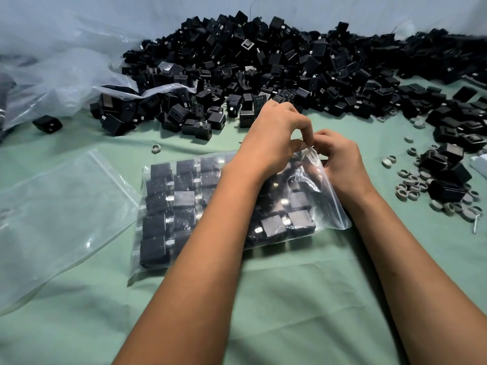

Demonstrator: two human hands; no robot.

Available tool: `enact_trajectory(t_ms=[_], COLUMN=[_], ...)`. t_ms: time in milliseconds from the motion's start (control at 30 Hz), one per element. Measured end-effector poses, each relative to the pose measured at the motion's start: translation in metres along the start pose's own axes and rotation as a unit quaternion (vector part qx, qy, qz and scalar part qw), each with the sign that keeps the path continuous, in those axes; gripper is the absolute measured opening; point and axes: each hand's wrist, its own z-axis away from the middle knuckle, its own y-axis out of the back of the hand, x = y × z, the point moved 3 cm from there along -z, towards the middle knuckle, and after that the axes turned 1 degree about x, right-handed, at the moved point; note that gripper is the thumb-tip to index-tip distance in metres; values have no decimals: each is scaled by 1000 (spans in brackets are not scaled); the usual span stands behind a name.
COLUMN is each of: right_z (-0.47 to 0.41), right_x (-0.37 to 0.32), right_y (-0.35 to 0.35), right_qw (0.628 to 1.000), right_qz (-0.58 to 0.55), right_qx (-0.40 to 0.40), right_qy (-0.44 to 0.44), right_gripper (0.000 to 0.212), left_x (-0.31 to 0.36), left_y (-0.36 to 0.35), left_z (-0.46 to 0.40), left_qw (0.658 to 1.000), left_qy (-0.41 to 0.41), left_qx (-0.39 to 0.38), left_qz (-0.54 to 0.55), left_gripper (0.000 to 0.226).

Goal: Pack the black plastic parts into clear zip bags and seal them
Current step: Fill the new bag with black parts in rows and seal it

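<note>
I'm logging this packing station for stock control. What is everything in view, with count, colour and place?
filled zip bag: one, clear, centre of the cloth, packed with rows of black parts.
empty zip bag: one, clear, flat at left beside the filled one.
loose black plastic parts: too many to count, black, heaped across the far side and down the right.
plastic sheeting: clear, crumpled, far left.
grey rings: many, grey, scattered at right.
screw: one, metallic, right edge.
cloth: one, pale green, covering the surface.
left hand: pinches the filled bag's top corner.
right hand: pinches the same corner.
</note>
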Motion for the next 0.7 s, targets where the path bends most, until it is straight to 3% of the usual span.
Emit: enact_trajectory(t_ms=[300,467,700], right_z=[3,5,3], right_x=[2,3,7], right_y=[1,-3,-4], right_qw=[988,987,977], right_qz=[-137,-132,-154], right_qx=[-27,-17,-8], right_qy=[-67,-85,-146], right_gripper=[32,24,18], left_x=[1,3,-38], left_y=[0,-1,28], left_z=[0,0,10], left_qw=[999,999,984], left_qy=[-15,-17,131], left_qx=[37,25,54], left_qz=[12,27,107], left_gripper=[15,13,20])
